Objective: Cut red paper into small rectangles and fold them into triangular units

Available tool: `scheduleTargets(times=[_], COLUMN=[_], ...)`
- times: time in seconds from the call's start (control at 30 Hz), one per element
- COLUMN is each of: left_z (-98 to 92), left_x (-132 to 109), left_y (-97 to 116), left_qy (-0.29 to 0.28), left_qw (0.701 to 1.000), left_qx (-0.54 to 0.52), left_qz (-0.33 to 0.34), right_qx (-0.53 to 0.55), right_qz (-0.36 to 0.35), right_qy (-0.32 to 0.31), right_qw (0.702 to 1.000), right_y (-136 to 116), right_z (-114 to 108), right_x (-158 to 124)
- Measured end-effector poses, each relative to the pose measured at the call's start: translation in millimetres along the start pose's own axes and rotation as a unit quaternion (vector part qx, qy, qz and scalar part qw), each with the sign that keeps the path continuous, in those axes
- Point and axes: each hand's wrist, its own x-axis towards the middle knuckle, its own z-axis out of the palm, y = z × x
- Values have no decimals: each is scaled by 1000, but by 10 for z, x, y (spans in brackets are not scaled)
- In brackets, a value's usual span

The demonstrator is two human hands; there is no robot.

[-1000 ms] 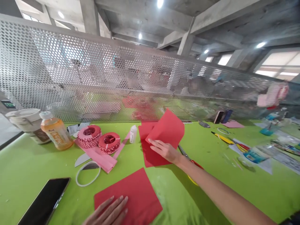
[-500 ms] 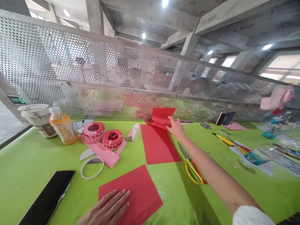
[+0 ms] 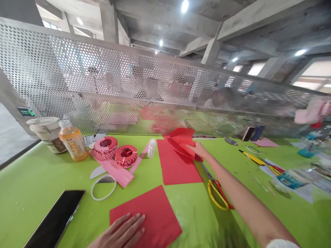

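My left hand (image 3: pixel 122 232) lies flat with fingers stretched out on a square red sheet of paper (image 3: pixel 152 210) at the near edge of the table. Farther off, my right hand (image 3: pixel 198 150) grips the edge of curled red paper (image 3: pixel 182 141), which bends up over its far part. Beneath it, another flat red sheet (image 3: pixel 176 172) rests on the green tabletop. Scissors (image 3: pixel 218 193) with one yellow and one red handle lie just below my right forearm. A small white glue bottle (image 3: pixel 151 148) stands left of the flat red sheet.
At the left are pleated red paper rings (image 3: pixel 126 155), pink paper strips (image 3: pixel 121 175), a white ring (image 3: pixel 103 187), a black phone (image 3: pixel 55 218), a drink bottle (image 3: pixel 74 143) and a lidded cup (image 3: pixel 48 134). A perforated metal screen (image 3: pixel 124 86) rises behind. A yellow cutter (image 3: pixel 252 157) lies right.
My right hand has brought the curled red paper slightly down and to the right, over the flat sheet. My left hand stays on its sheet. The view has shifted slightly.
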Motion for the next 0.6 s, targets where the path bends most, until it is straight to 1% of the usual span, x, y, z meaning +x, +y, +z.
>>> scheduleTargets(times=[0.07, 0.17, 0.27, 0.37, 0.47, 0.53, 0.6], left_z=[18, 16, -50, -136, -213, -271, -332], left_x=[7, 13, 24, 49, 74, 81, 82], left_y=[-5, -19, -36, -45, -43, -33, -21], left_qy=[9, 18, -3, -2, 4, -7, -25], left_qw=[1000, 1000, 999, 996, 992, 988, 982], left_qx=[4, 0, -33, -85, -119, -143, -166], left_qz=[5, 10, 6, -24, -49, -60, -90], right_qx=[-5, -20, -40, -58, -65, -66, -67], right_qz=[-29, -78, -101, -102, -102, -101, -95], right_qy=[-54, -93, -97, -96, -101, -101, -94], right_qw=[998, 992, 989, 989, 987, 988, 989], right_y=[17, 35, 75, 140, 195, 212, 211], right_z=[39, 130, 216, 226, 165, 128, 118], right_x=[-53, -190, -358, -468, -490, -484, -486])
